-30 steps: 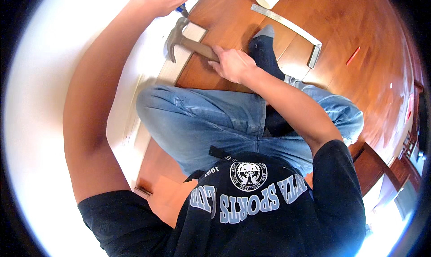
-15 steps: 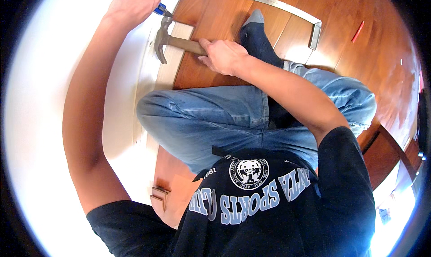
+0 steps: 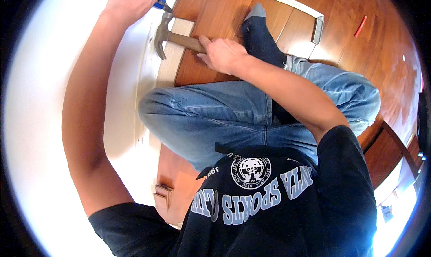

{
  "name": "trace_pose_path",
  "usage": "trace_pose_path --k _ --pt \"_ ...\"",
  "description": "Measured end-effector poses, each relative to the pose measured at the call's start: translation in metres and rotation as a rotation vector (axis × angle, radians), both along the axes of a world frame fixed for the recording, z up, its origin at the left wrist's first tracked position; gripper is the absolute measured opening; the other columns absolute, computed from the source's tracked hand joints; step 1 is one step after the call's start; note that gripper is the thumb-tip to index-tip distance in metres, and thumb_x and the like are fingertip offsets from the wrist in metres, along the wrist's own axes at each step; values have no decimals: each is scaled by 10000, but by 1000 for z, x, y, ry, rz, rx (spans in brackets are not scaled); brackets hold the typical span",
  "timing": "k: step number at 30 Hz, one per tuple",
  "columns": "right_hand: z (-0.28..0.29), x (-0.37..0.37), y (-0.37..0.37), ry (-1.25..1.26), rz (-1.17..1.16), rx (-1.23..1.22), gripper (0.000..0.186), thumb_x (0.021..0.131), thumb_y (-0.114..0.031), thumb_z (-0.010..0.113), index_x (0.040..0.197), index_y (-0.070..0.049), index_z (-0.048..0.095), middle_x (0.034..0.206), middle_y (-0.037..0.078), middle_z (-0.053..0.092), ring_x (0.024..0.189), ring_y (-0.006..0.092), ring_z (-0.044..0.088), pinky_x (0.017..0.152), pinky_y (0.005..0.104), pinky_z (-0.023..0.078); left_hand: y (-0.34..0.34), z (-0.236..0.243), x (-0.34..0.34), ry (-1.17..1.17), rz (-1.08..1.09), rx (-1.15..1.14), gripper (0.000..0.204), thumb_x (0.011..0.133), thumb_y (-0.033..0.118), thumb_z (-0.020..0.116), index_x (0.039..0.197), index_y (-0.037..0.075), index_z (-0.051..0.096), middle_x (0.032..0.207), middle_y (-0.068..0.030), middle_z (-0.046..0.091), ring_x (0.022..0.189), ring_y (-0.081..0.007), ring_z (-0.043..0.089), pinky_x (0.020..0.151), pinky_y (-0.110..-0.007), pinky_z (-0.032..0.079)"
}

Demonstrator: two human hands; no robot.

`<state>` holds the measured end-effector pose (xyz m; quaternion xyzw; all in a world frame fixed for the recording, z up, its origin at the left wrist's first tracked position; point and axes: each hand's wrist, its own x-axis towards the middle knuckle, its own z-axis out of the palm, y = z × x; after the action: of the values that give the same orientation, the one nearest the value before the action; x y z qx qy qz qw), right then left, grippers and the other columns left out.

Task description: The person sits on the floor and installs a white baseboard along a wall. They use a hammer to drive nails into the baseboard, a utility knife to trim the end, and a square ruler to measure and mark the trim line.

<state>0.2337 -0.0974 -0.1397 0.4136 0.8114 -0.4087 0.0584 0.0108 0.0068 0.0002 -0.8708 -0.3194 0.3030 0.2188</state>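
At the upper left my left hand [image 3: 132, 3] is closed around a blue-handled tool [image 3: 160, 4]. Its short dark metal tip points toward the floor's edge; most of the handle is hidden by my fingers, so its exact kind does not show. My right hand [image 3: 222, 55] grips the wooden handle of a claw hammer [image 3: 185, 42]. The hammer's brownish metal head lies right below the blue-handled tool's tip, over a pale wood strip [image 3: 173, 55] that runs along the white wall. Whether hammer and tool touch, I cannot tell.
A metal carpenter's square [image 3: 287, 1] lies beyond my socked foot [image 3: 258, 32]. Farther right, a red pencil-like stick [image 3: 360, 26] rests on the wooden floor [image 3: 341, 14]. My crossed legs [image 3: 215, 109] are close below the hammer. Small board pieces [image 3: 162, 196] lie by the wall.
The whole scene sits slightly differently in the picture. Both hands keep their holds, and the hammer head stays beside the blue-handled tool's tip with hardly any movement.
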Motion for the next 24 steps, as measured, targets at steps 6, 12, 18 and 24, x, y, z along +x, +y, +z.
trace_pose_path --k 6,12,18,24 --pt "9 3 -10 1 72 7 454 1029 -351 562 1352 -40 487 1007 262 728 967 456 708 830 536 579 1 -1 -1 -11 21 -17 234 911 189 549 814 94 740 981 -71 649 1032 -250 554 933 -385 423" --pt "3 6 0 -17 20 -6 421 1027 -372 546 1283 -38 528 1027 250 734 984 447 712 840 539 574 0 -2 0 1 12 2 235 920 193 545 854 83 742 999 -78 654 1041 -250 554 940 -388 421" --pt "9 5 -6 1 59 -23 401 1026 -377 545 1254 -47 535 1029 249 732 986 449 711 849 546 571 0 -4 1 47 51 0 244 931 186 535 881 73 745 1016 -81 663 1059 -252 555 952 -388 419" --pt "1 0 -9 29 -28 -22 404 1032 -377 543 1263 -46 530 1033 256 732 990 465 705 865 546 566 2 -3 3 58 52 -8 247 931 188 533 884 74 747 1009 -79 667 1057 -255 559 947 -388 422"
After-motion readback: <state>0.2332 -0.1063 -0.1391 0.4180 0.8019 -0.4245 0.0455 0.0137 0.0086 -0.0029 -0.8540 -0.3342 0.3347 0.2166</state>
